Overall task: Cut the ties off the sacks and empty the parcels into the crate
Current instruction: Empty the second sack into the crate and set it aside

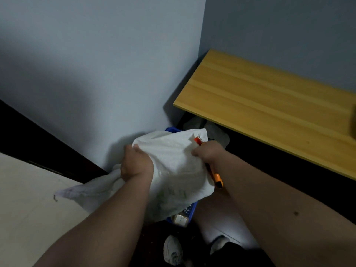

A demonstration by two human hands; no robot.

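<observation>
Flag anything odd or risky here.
The right hand grips the white sack while also holding an orange utility knife, its tip end against the fabric. Whether the blade is out cannot be told.

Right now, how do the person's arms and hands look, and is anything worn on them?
Both arms are bare up to the edge of the picture: no sleeves, gloves, watch or rings are visible. The left hand and the right hand are bare too. The right forearm has one small dark mark on it. The fingertips are mostly hidden in the white cloth.
</observation>
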